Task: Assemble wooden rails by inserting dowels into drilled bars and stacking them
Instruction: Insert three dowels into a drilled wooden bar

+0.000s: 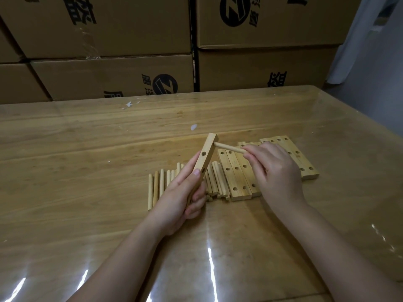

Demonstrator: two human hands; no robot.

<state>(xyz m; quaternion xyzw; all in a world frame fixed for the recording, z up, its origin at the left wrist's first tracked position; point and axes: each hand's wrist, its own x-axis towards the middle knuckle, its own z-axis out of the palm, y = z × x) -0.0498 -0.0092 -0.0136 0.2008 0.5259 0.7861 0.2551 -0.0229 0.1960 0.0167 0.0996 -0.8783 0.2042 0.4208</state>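
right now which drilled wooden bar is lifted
The pale drilled wooden bar in the left hand, tilted up; the other bars lie flat on the table.

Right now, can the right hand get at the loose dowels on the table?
Probably partly. The right hand pinches a dowel at the held bar, and the left hand covers the middle of the loose dowels; those beside the flat bars lie uncovered.
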